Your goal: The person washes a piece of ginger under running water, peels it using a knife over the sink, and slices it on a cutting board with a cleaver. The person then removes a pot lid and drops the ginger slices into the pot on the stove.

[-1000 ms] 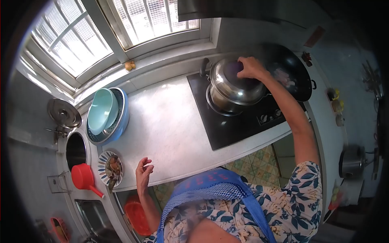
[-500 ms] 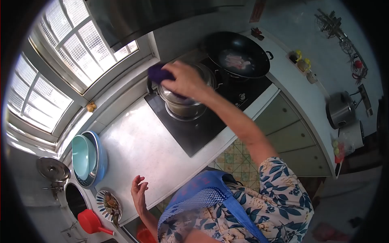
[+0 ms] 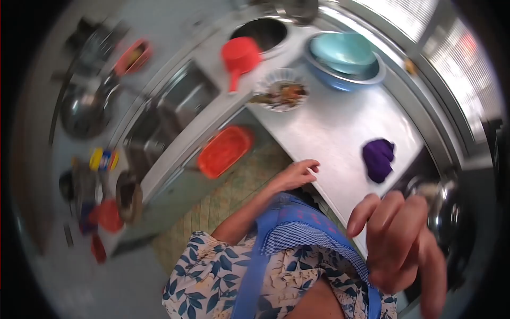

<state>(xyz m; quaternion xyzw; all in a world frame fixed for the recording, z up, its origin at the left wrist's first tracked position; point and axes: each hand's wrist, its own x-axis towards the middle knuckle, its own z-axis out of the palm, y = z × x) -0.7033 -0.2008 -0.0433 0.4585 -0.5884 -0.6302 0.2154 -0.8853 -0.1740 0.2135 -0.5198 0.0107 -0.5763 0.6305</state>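
My left hand (image 3: 298, 176) is over the counter's front edge, its fingers apart and nothing in them. Large and near the camera, my right hand (image 3: 398, 242) hangs at the lower right with loosely bent fingers and holds nothing. A crumpled purple cloth (image 3: 379, 159) lies on the white counter (image 3: 334, 133), just beyond my right hand and touched by neither hand. Behind my right hand, the shiny metal pot (image 3: 443, 204) is partly hidden and blurred. A striped plate (image 3: 280, 74) with food on it rests near the counter's far left corner.
Nested teal and blue basins (image 3: 345, 82) stand at the back of the counter. A red dipper (image 3: 240, 56) sits beside a round opening (image 3: 265, 34). Further left is a metal sink (image 3: 183, 98). Below the counter is an orange-red basin (image 3: 226, 151). Windows line the upper right.
The view has swung left, towards the sink. My right hand has let go of the purple cloth, which now lies on the counter, and has come away from the pot towards the camera.
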